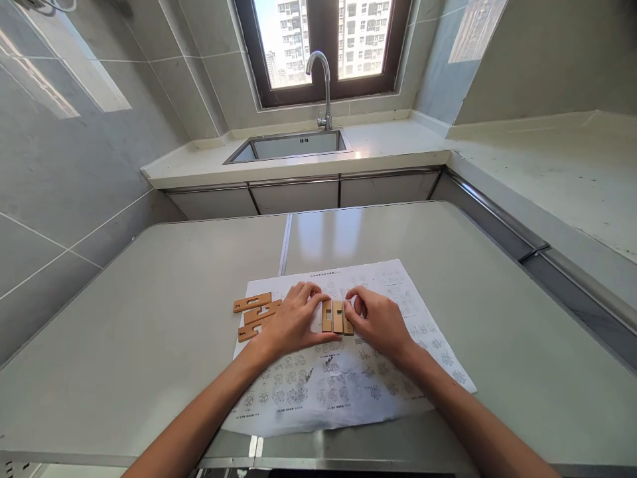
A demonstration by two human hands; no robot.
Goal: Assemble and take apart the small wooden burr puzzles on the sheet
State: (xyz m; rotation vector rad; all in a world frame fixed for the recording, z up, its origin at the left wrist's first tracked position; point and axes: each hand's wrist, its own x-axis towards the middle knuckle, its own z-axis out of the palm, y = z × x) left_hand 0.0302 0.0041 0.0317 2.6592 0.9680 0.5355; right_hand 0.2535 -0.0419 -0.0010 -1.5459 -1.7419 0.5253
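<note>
Three light-brown wooden puzzle pieces stand side by side on a printed sheet point(343, 392), between my two hands. Thumb and forefinger of my left hand point(296, 322) span the ends of the leftmost wooden piece point(326, 318), which has a notch in its edge. The middle wooden piece point(338, 317) also shows a cut-out. Curled fingers of my right hand point(381, 322) pinch the rightmost wooden piece point(348, 326), partly covering it. Left of my left hand lie three more slotted pieces: a far one point(241, 306), a middle one point(251, 317) and a near one point(245, 334).
The sheet carries rows of small line drawings and lies on a pale folding table point(124, 345) with a seam. Beyond it are a white counter point(393, 136), a sink point(293, 145), a faucet point(327, 86) and a window. A tiled wall point(60, 146) borders the left.
</note>
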